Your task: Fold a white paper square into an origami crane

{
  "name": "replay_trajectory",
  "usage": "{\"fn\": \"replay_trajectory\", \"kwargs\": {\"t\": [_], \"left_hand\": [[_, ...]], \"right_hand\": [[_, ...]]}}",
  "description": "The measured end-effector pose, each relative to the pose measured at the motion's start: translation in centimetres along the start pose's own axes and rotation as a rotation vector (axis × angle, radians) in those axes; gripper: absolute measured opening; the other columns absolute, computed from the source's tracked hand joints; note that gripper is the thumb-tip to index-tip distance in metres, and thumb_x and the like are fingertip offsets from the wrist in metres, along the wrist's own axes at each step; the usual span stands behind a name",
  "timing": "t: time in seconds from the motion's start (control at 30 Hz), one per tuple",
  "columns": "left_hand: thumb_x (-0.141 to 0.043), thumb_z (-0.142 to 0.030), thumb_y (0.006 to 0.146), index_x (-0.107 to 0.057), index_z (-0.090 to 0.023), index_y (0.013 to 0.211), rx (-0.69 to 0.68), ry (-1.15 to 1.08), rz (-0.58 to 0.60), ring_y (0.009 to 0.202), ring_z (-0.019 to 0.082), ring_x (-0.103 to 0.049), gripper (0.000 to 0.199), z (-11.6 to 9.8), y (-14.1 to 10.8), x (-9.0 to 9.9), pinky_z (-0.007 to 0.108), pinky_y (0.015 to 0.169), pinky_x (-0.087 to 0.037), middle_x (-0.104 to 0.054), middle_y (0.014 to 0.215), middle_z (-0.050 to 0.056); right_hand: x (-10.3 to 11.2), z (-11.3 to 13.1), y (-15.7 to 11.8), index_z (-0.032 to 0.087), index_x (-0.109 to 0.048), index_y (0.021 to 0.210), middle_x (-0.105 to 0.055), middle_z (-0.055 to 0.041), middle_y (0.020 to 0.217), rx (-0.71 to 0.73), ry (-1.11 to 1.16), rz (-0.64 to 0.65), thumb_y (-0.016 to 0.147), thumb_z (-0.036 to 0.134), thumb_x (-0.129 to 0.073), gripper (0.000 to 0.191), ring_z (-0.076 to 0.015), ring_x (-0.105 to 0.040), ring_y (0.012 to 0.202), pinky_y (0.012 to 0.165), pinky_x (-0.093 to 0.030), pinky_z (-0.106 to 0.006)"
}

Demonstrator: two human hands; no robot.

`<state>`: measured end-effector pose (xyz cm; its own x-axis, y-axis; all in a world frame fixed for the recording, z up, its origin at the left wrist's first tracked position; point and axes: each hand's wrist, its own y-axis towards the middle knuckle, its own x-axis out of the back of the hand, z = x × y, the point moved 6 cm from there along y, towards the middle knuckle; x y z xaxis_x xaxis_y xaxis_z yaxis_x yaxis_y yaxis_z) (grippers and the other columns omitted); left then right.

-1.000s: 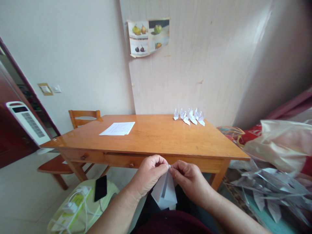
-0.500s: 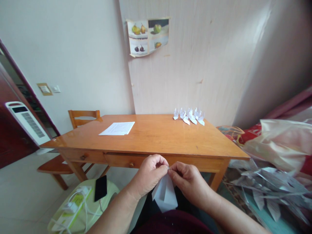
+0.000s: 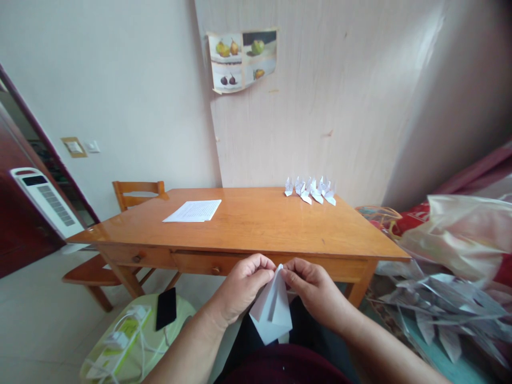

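Observation:
A folded white paper (image 3: 272,314) hangs point-up over my lap, in front of the table's near edge. My left hand (image 3: 250,282) pinches it near its narrow top from the left. From the right, the thumb and fingers of my right hand (image 3: 306,280) are closed on the same tip. The wide lower part of the paper shows a fold line down its middle and ends in a point at the bottom. Several folded paper pieces (image 3: 310,190) stand at the back right of the wooden table (image 3: 248,224).
A stack of printed sheets (image 3: 193,210) lies on the table's left part. At the lower left, a green stool (image 3: 182,309) holds a black phone (image 3: 166,309) and a power strip. Bags and a pile of papers (image 3: 448,304) are at the right.
My right hand has shifted slightly right and up. The paper's tip now shows between my hands, and its front has turned a little more into view.

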<state>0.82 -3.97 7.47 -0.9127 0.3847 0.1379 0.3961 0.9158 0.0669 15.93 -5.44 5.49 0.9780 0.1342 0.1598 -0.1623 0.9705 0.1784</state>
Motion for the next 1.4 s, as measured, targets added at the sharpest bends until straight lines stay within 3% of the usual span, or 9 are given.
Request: {"fn": "replay_trajectory", "kwargs": {"t": [0.17, 0.33, 0.53, 0.67, 0.87, 0.97, 1.07, 1.23, 1.4], "left_hand": [[-0.067, -0.024, 0.081, -0.060, -0.016, 0.093, -0.030, -0.051, 0.051, 0.081, 0.015, -0.055, 0.016, 0.1, 0.1, -0.6, 0.026, 0.073, -0.041, -0.063, 0.086, 0.003], [-0.068, -0.025, 0.079, -0.058, -0.016, 0.088, 0.019, -0.164, -0.023, 0.072, 0.013, -0.053, 0.016, 0.3, 0.2, -0.4, 0.025, 0.068, -0.041, -0.062, 0.081, 0.001], [-0.066, -0.023, 0.078, -0.054, -0.018, 0.082, -0.024, -0.279, -0.194, 0.065, 0.010, -0.045, 0.014, 1.0, 0.6, 0.9, 0.022, 0.063, -0.036, -0.055, 0.073, -0.004], [-0.066, -0.022, 0.079, -0.052, -0.018, 0.084, -0.035, -0.311, -0.204, 0.067, 0.010, -0.046, 0.015, 1.5, 0.7, 0.9, 0.022, 0.062, -0.036, -0.055, 0.075, -0.003], [-0.067, -0.028, 0.083, -0.057, -0.017, 0.104, -0.020, -0.263, -0.194, 0.069, 0.010, -0.051, 0.026, 1.2, 0.3, 1.0, 0.021, 0.060, -0.037, -0.059, 0.080, -0.001], [-0.069, -0.034, 0.083, -0.061, -0.016, 0.099, -0.029, -0.236, -0.223, 0.068, 0.010, -0.052, 0.025, 1.2, 0.3, 1.3, 0.021, 0.060, -0.039, -0.061, 0.080, -0.001], [-0.072, -0.036, 0.080, -0.063, -0.015, 0.094, -0.046, -0.257, -0.274, 0.067, 0.010, -0.054, 0.026, 1.4, 0.4, 1.8, 0.022, 0.063, -0.041, -0.062, 0.079, 0.000], [-0.076, -0.038, 0.076, -0.063, -0.015, 0.095, -0.078, -0.356, -0.402, 0.072, 0.013, -0.059, 0.032, 1.9, 0.4, 2.7, 0.025, 0.067, -0.047, -0.065, 0.084, 0.002], [-0.077, -0.037, 0.075, -0.062, -0.015, 0.094, -0.100, -0.439, -0.531, 0.073, 0.013, -0.061, 0.033, 2.4, 0.3, 3.1, 0.027, 0.071, -0.050, -0.064, 0.085, 0.002]], "right_hand": [[0.3, 0.4, 0.5, 0.016, -0.065, 0.081, -0.055, 0.0008, 0.066, -0.003, -0.070, -0.008, 0.090, 0.048, -0.060, 0.033, -0.0119, -0.045, 0.060, 0.054, -0.037, -0.025], [0.6, 0.3, 0.7, 0.017, -0.066, 0.088, -0.059, -0.0012, 0.073, 0.003, -0.048, -0.046, 0.091, 0.050, -0.059, 0.034, -0.0138, -0.049, 0.065, 0.058, -0.040, -0.026], [0.7, -0.6, 0.4, 0.018, -0.063, 0.095, -0.061, -0.0014, 0.080, -0.020, 0.010, -0.046, 0.089, 0.049, -0.061, 0.031, -0.0147, -0.052, 0.070, 0.061, -0.040, -0.026], [0.4, -1.4, 0.5, 0.019, -0.061, 0.093, -0.061, -0.0006, 0.076, -0.052, 0.089, -0.017, 0.087, 0.047, -0.064, 0.029, -0.0138, -0.052, 0.064, 0.056, -0.039, -0.025], [0.9, -1.7, 0.8, 0.019, -0.062, 0.091, -0.058, 0.0021, 0.068, -0.114, 0.085, -0.027, 0.085, 0.046, -0.065, 0.028, -0.0109, -0.048, 0.055, 0.049, -0.034, -0.023], [0.9, -1.5, 0.8, 0.018, -0.063, 0.091, -0.059, 0.0020, 0.067, -0.118, 0.107, -0.022, 0.084, 0.047, -0.067, 0.030, -0.0108, -0.048, 0.054, 0.050, -0.035, -0.023], [1.0, -1.2, 0.7, 0.019, -0.063, 0.102, -0.065, -0.0010, 0.079, -0.107, 0.209, -0.072, 0.083, 0.049, -0.070, 0.036, -0.0133, -0.054, 0.062, 0.056, -0.040, -0.025], [1.1, -1.9, 0.4, 0.021, -0.064, 0.116, -0.070, -0.0078, 0.108, -0.124, 0.458, -0.150, 0.086, 0.056, -0.067, 0.046, -0.0241, -0.063, 0.094, 0.078, -0.048, -0.034], [-0.5, -3.2, -0.1, 0.022, -0.067, 0.122, -0.071, -0.0108, 0.115, -0.199, 0.552, -0.084, 0.084, 0.063, -0.065, 0.056, -0.0274, -0.063, 0.103, 0.083, -0.047, -0.037]]}}
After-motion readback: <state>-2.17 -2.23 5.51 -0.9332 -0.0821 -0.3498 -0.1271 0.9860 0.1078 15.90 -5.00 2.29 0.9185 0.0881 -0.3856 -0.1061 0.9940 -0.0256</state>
